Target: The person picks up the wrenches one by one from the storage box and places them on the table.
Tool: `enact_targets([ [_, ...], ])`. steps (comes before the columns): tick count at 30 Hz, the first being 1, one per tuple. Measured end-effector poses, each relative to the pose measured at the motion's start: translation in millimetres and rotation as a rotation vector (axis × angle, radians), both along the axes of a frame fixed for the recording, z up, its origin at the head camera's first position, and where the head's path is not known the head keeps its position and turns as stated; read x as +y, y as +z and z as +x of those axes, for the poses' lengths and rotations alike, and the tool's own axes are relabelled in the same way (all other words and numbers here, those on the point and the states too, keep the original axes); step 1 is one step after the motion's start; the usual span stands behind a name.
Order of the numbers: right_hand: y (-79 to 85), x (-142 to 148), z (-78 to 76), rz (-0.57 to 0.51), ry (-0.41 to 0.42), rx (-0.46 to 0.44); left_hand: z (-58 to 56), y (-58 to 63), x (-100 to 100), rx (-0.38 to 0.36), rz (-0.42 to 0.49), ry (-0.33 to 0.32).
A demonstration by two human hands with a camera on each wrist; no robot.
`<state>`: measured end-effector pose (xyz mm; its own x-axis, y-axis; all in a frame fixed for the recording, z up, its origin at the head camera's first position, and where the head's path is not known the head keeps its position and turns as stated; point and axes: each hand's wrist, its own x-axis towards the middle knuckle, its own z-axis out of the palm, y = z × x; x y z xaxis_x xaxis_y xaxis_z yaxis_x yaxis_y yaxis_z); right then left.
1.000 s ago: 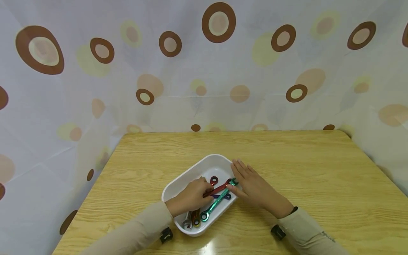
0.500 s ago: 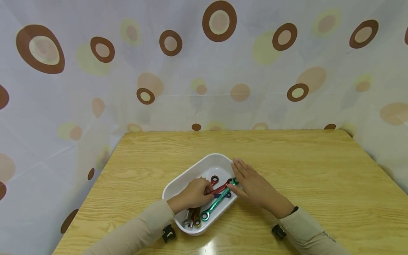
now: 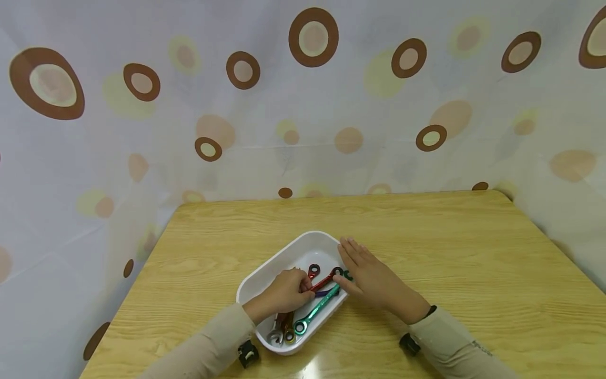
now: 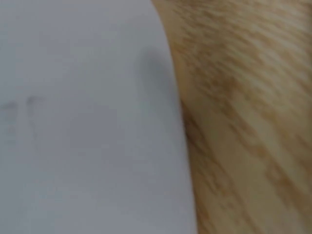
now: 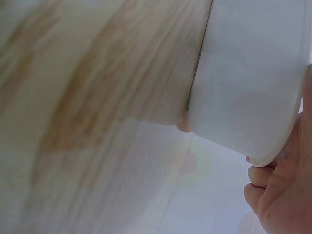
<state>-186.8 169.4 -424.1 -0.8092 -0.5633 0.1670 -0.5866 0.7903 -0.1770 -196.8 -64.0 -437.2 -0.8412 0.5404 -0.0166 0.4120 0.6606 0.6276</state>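
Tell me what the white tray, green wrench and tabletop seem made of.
White tray: probably plastic, smooth and satin, with a rounded, moulded-looking rim.
Green wrench: likely metal with a shiny coloured finish, judging by its bright glints.
Tabletop: wood or wood-look laminate; grain shows, and reflected glare suggests a sealed surface.

Tray [image 3: 310, 246] sits on table [image 3: 426, 231]; wrenches [image 3: 323, 302] lie inside. Left hand [image 3: 286, 290] in tray, at wrenches; right hand [image 3: 374, 280] at right rim. Cloth [image 3: 255, 116] behind table and to both sides.
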Motion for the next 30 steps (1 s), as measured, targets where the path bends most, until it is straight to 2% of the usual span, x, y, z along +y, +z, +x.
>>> enact_targets([
  [9, -0.8, -2.7, 2.4, -0.007, -0.007, -0.007, 5.0, 0.6, -0.5, 0.005, 0.006, 0.032],
  [21, 2.6, -2.0, 1.8, 0.013, -0.024, 0.009, 2.5, 4.0, 1.6, -0.02, -0.008, 0.037],
  [30, 2.2, -2.4, 1.3, 0.009, -0.021, 0.004, 2.6, 5.0, -0.9, -0.024, 0.004, 0.076],
])
